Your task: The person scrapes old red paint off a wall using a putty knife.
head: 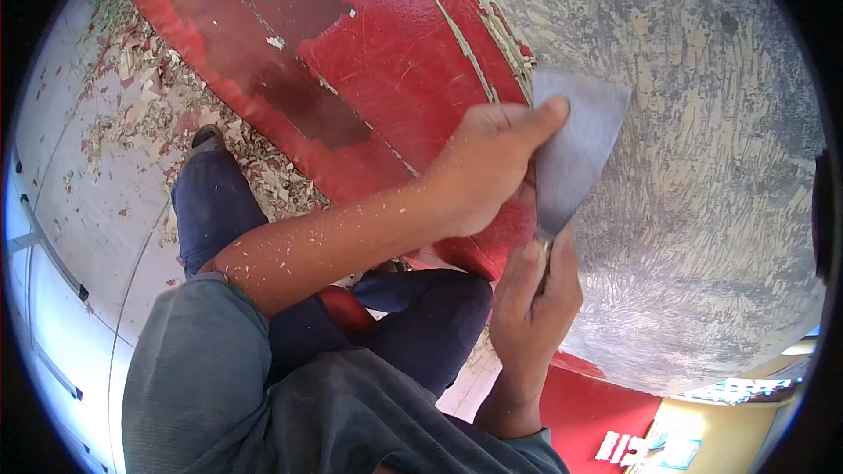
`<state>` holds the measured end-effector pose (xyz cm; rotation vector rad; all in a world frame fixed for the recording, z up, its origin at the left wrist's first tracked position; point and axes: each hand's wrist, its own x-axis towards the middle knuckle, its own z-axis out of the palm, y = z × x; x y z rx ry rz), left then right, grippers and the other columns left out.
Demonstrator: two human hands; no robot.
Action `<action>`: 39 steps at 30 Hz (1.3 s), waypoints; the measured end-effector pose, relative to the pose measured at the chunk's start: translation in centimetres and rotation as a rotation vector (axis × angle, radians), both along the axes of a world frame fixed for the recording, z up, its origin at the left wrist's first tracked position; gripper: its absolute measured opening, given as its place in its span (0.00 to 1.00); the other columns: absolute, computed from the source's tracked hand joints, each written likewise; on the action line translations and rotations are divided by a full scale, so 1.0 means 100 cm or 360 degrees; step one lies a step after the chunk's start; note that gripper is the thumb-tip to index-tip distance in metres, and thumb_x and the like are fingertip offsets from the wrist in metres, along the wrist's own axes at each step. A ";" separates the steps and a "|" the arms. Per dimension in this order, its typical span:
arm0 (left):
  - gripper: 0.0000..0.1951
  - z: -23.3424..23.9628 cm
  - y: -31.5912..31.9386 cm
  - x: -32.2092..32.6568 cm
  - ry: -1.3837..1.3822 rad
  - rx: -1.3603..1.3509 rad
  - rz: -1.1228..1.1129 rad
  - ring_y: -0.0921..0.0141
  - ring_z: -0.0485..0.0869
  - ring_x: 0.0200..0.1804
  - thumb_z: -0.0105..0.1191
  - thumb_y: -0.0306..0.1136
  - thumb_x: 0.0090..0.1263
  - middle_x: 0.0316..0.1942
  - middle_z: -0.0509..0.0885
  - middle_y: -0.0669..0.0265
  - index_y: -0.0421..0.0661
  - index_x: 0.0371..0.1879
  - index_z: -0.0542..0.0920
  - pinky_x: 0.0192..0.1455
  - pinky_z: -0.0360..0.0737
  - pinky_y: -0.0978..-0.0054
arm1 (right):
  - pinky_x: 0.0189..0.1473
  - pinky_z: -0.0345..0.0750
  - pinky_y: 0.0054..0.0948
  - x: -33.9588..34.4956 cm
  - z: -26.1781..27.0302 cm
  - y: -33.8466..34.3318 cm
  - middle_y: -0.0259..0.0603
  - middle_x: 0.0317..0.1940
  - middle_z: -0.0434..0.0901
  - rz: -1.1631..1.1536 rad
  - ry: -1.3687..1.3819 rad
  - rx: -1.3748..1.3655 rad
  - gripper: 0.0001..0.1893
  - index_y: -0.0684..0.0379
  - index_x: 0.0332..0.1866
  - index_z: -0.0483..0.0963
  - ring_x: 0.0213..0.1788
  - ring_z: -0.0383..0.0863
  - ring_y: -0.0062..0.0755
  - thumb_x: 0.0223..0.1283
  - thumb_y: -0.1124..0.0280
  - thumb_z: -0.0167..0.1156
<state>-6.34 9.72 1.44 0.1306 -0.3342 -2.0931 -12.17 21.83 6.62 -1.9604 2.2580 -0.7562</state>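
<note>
My right hand (537, 303) is closed round the handle of a putty knife, a scraper with a wide metal blade (576, 138). The blade points away from me, over the edge between red paint and a scraped surface. My left hand (494, 151) pinches the blade's left side, its thumb flat on the metal face and its fingers hidden behind. Beyond the knife curves a large surface stripped to mottled grey and cream (685, 178). Red paint (408, 59) covers the part to its left, with dark red and green patches and cracked, peeling lines. Pale flakes stick to my left forearm.
Paint chips (151, 112) lie heaped on the tiled floor (85, 210) along the red edge, by my shoe (208, 137). My bent legs are close below the work. A metal frame (39, 237) stands at the far left. A red panel (593, 408) is at the lower right.
</note>
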 end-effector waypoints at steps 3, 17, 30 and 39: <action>0.20 -0.003 0.007 -0.005 -0.0127 0.0006 -0.0061 0.79 0.74 0.20 0.50 0.47 0.72 0.18 0.77 0.71 0.45 0.21 0.78 0.21 0.68 0.79 | 0.26 0.69 0.27 -0.001 -0.002 0.003 0.48 0.24 0.74 0.0055 0.0019 -0.0051 0.21 0.77 0.59 0.63 0.21 0.73 0.30 0.65 0.74 0.47; 0.21 0.000 0.007 -0.003 -0.0054 -0.0030 -0.0113 0.79 0.70 0.21 0.51 0.47 0.71 0.18 0.74 0.71 0.43 0.20 0.77 0.23 0.67 0.79 | 0.22 0.63 0.21 -0.002 -0.001 0.006 0.36 0.18 0.68 -0.0031 0.0023 -0.0035 0.18 0.74 0.58 0.64 0.19 0.66 0.18 0.67 0.74 0.43; 0.23 -0.003 0.005 -0.011 -0.0112 -0.0025 -0.0126 0.78 0.71 0.20 0.50 0.49 0.71 0.17 0.73 0.71 0.45 0.18 0.74 0.21 0.68 0.78 | 0.21 0.60 0.16 -0.002 -0.005 0.009 0.30 0.16 0.64 -0.0096 0.0032 -0.0030 0.20 0.73 0.62 0.62 0.18 0.63 0.12 0.69 0.74 0.42; 0.22 -0.008 0.004 -0.009 -0.0020 0.0146 0.0052 0.79 0.71 0.20 0.52 0.48 0.71 0.17 0.74 0.71 0.46 0.17 0.74 0.21 0.66 0.78 | 0.24 0.68 0.26 0.000 -0.004 -0.007 0.46 0.20 0.72 0.0103 0.0243 -0.0080 0.21 0.75 0.61 0.63 0.20 0.72 0.28 0.65 0.76 0.47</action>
